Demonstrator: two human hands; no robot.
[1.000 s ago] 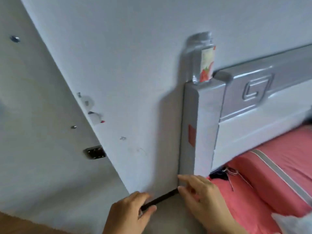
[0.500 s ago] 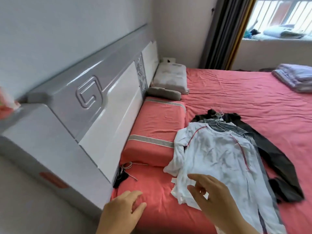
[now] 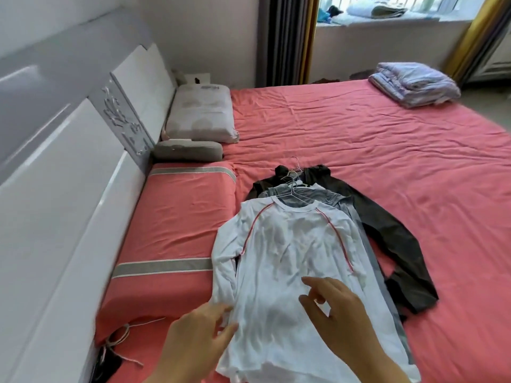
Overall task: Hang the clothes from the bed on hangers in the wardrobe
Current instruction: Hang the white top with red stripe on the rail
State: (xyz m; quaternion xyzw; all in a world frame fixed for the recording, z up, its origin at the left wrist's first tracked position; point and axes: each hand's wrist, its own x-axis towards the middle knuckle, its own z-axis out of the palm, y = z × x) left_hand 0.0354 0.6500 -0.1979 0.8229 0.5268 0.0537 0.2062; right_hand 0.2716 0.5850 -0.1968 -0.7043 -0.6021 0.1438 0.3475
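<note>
A stack of clothes lies on the pink bed [image 3: 359,134]. On top is a white long-sleeved shirt [image 3: 279,252] with thin red seams. Under it lies a grey garment [image 3: 326,199], and below that a black jacket [image 3: 392,239]. Thin wire hangers [image 3: 294,179] stick out at the collars. My left hand [image 3: 199,338] hovers at the white shirt's lower left edge with loose fingers. My right hand [image 3: 337,313] is above the shirt's lower part, fingers spread and holding nothing. The wardrobe is out of sight.
A grey-white headboard [image 3: 69,189] runs along the left. A pink pillow [image 3: 177,233], a small grey cushion [image 3: 188,150] and a white pillow [image 3: 201,114] lie beside it. A folded blanket [image 3: 414,82] sits at the bed's far corner. Curtains [image 3: 284,37] and a window are behind.
My view swung from the wall and bed end round to the bed. Both hands left the dark strip by the headboard and moved over the white shirt.
</note>
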